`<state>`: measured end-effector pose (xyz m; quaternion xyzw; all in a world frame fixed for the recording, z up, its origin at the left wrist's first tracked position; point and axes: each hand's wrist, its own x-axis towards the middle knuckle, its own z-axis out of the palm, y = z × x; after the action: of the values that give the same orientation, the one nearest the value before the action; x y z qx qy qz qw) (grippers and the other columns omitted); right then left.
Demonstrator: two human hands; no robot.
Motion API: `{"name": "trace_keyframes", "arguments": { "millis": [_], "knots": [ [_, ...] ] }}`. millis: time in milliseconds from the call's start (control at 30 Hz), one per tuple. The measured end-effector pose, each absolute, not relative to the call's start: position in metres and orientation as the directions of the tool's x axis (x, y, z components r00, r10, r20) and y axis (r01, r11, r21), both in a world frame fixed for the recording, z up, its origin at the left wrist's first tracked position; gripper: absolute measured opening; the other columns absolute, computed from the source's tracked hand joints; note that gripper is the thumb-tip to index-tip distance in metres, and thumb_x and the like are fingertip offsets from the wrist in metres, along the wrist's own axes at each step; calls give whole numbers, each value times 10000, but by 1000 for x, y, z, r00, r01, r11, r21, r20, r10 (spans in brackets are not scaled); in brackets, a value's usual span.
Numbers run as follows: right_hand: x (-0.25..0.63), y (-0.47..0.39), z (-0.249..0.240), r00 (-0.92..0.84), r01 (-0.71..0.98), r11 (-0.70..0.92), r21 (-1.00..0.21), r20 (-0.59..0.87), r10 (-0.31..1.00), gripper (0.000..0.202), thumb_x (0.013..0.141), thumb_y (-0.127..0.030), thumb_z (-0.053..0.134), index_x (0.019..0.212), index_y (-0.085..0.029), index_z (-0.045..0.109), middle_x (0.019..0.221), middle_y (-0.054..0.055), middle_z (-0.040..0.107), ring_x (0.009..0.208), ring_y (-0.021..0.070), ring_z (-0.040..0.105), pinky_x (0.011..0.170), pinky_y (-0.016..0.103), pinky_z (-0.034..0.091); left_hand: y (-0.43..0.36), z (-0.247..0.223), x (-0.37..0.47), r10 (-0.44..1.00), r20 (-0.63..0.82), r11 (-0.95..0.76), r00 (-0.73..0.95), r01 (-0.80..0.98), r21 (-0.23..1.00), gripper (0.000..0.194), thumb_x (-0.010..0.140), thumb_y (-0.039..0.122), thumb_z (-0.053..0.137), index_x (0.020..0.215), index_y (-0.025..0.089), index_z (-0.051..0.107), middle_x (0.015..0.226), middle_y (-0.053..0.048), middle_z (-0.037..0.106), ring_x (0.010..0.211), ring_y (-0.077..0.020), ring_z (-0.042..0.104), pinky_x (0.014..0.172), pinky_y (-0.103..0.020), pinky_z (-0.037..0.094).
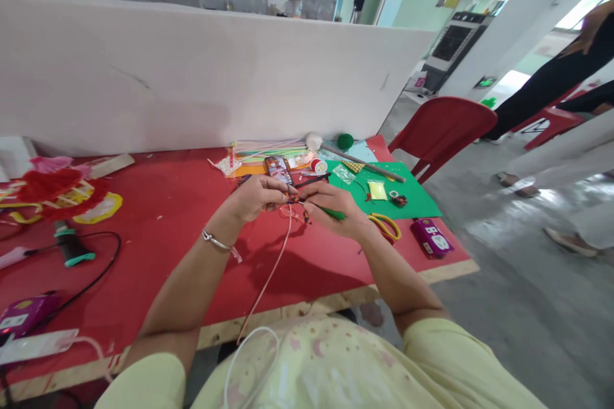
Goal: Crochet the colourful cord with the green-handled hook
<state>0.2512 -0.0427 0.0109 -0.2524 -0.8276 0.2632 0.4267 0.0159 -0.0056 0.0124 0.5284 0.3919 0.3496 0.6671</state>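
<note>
Both my hands meet above the red table, close together over a small dark and orange corded piece (293, 197). My left hand (256, 197) pinches its left side between closed fingers. A green-handled tool (332, 211) lies in the closed fingers of my right hand (336, 208), its thin tip pointing at the piece. A pink cord (272, 275) hangs from near the piece down over the table's front edge. Just behind my hands lies a phone (278, 169) with its screen lit. The exact finger contacts on the piece are too small to make out.
On the red table (182, 217) are a green mat (417, 200), yellow-handled pliers (386, 227), a purple power socket (432, 238), pipe cleaners (268, 148) and, at left, a glue gun (71, 246) with its cable. A white partition stands behind; a red chair (441, 131) and people are right.
</note>
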Motion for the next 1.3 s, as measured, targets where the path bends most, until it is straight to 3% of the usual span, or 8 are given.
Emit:
{"name": "trace_keyframes", "arguments": {
  "millis": [233,333,433,667,933,1067,1167,1300],
  "knots": [
    [256,-27,-10,-488,-175,210,-962,270,830,288,905,-453,732,824,-191,818,983,71,753,824,194,750,792,367,644,-5,10,18,829,-160,252,536,-102,962,286,549,198,820,827,143,859,521,-18,624,450,-93,489,462,-228,330],
    [240,-25,-29,-440,-403,-67,-913,129,889,341,817,-521,807,833,-181,791,756,12,712,682,153,724,693,295,630,-10,4,28,872,-105,227,479,-205,952,266,566,200,832,826,146,854,584,-25,678,479,-88,524,497,-223,393],
    [219,-29,-44,-322,-563,-145,-813,54,945,379,792,-572,822,807,-199,755,681,-29,669,624,120,693,628,238,594,-15,-2,39,943,-20,120,331,-287,950,254,611,196,820,859,154,855,670,-40,740,518,-90,564,525,-217,425],
    [200,-32,-55,-104,-531,137,-836,225,969,387,861,-583,755,775,-206,732,735,-7,651,625,126,659,590,252,555,-19,-3,42,957,52,48,286,-332,942,339,617,241,911,941,160,855,749,-62,769,617,-153,659,584,-268,495],
    [206,-39,-49,38,-316,416,-853,426,904,388,992,-497,619,766,-208,746,1082,41,619,640,69,542,510,245,415,-18,-8,44,959,16,71,283,-294,953,358,569,258,976,898,171,862,726,-57,762,583,-110,599,530,-222,394],
    [210,-42,-41,51,-20,560,-828,558,828,344,1025,-402,590,779,-217,744,1088,59,633,851,141,630,699,302,530,-18,-12,48,977,69,-14,201,-263,965,408,580,244,959,969,169,863,698,-28,730,578,-96,558,548,-225,402],
    [207,-42,-42,85,217,667,-713,695,714,287,1032,-348,577,819,-223,724,1041,69,661,1045,203,647,905,378,562,-17,-18,54,981,182,-167,65,-191,967,386,614,242,938,985,170,861,748,-11,723,600,-87,529,560,-225,419],
    [198,-41,-55,129,393,737,-550,826,548,123,1013,-253,593,975,-231,707,1120,92,662,1117,224,637,990,429,553,-17,-25,62,981,191,-184,18,-200,962,299,671,305,920,931,170,857,878,-38,766,667,-107,592,600,-232,488]
  ]
}}
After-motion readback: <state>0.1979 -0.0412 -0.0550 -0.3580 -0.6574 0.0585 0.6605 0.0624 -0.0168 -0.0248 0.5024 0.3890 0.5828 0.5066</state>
